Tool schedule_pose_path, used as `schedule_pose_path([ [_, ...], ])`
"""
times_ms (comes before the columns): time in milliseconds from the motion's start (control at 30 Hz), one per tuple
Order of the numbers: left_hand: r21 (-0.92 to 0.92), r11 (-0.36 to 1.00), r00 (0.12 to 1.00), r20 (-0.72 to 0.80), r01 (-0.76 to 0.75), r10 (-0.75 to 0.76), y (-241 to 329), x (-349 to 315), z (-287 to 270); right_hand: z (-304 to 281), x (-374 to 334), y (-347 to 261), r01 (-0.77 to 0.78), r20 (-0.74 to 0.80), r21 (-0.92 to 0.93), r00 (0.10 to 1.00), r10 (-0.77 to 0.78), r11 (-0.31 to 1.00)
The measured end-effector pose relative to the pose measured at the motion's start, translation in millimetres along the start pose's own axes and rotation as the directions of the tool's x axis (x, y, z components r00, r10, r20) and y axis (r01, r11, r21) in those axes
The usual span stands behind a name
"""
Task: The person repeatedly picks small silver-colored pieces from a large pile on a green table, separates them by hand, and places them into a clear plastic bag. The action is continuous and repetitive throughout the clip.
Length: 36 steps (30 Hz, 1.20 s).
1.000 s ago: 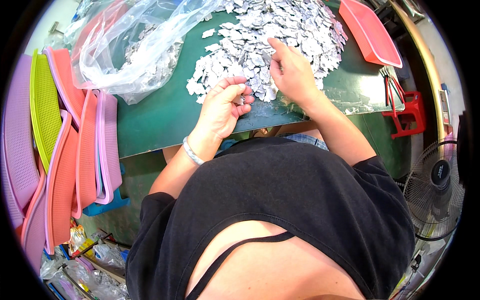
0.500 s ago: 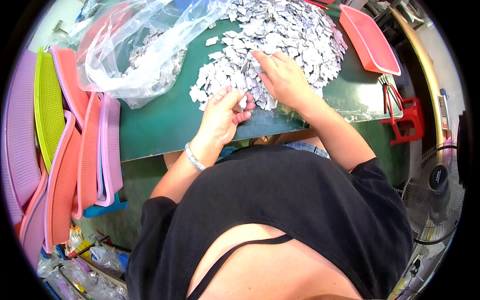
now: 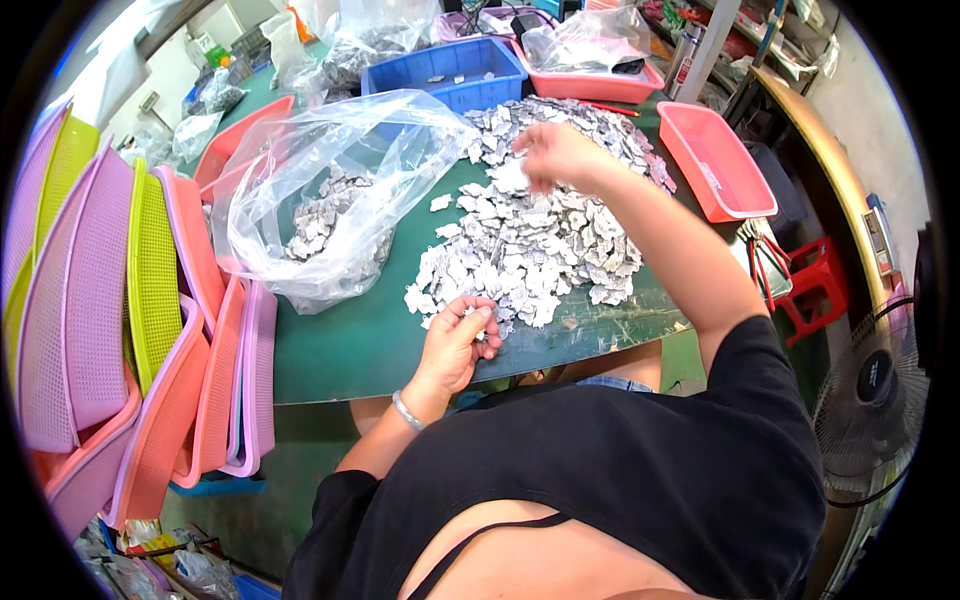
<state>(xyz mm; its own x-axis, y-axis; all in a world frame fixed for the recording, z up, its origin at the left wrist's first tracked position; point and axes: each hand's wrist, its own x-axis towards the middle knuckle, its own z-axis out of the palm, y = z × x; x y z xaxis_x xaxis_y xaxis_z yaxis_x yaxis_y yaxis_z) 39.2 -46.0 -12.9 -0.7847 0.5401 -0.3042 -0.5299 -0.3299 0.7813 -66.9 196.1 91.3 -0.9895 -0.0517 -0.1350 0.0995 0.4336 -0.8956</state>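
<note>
A broad heap of small flat grey-white pieces with jagged outlines (image 3: pixel 575 235) covers the middle of the green table. At its near edge my left hand (image 3: pixel 460 345) is closed, thumb over curled fingers, with part of one pale piece showing between them. My right hand (image 3: pixel 562 158) hangs over the far part of the heap, its fingers loosely bent and apart, slightly blurred; I see nothing in them. Left of the heap lies a clear plastic bag (image 3: pixel 400 130), its mouth wide, with more of the grey pieces inside.
Stacked purple, green and coral baskets (image 3: pixel 80 310) stand along the left. Behind the heap sit a blue bin (image 3: pixel 450 95) and a pink tray with a plastic bag. An empty coral tray (image 3: pixel 715 170) is at the right, near red-handled tools, a red stool (image 3: pixel 815 290) and a fan (image 3: pixel 870 400).
The view has tipped up, showing more of the table's far side. My right hand has moved farther over the heap, away from my left hand, which stays closed at the near edge.
</note>
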Motion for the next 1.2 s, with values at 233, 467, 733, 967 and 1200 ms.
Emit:
schedule_pose_path([
  [233, -0.003, 0.999, 0.997, 0.063, -0.044, 0.044, -5.9, 1.4, -1.8, -31.8, 84.6, -38.9, 0.181, -0.277, 0.279, 0.955, -0.102, 0.943],
  [467, -0.164, 0.983, 0.992, 0.080, -0.079, 0.093, -9.7, -3.4, -13.5, 15.0, 12.9, 10.5, 0.377, 0.066, -0.353, 0.923, -0.379, 0.856],
  [733, -0.138, 0.989, 0.992, 0.112, -0.045, 0.060, -10.1, -1.6, -12.3, 31.6, -56.6, 50.5, 0.396, 0.076, -0.734, 0.855, -0.513, 0.551],
  [967, -0.088, 0.996, 0.997, 0.077, -0.023, 0.030, -3.8, -4.7, -5.3, 39.8, -74.1, 53.0, 0.331, -0.142, -0.275, 0.914, -0.379, 0.903],
  [1200, -0.034, 0.997, 0.998, 0.006, -0.070, 0.070, 7.9, 7.4, 22.4, 62.5, -93.5, 40.5, 0.102, 0.072, 0.313, 0.989, -0.131, 0.944],
])
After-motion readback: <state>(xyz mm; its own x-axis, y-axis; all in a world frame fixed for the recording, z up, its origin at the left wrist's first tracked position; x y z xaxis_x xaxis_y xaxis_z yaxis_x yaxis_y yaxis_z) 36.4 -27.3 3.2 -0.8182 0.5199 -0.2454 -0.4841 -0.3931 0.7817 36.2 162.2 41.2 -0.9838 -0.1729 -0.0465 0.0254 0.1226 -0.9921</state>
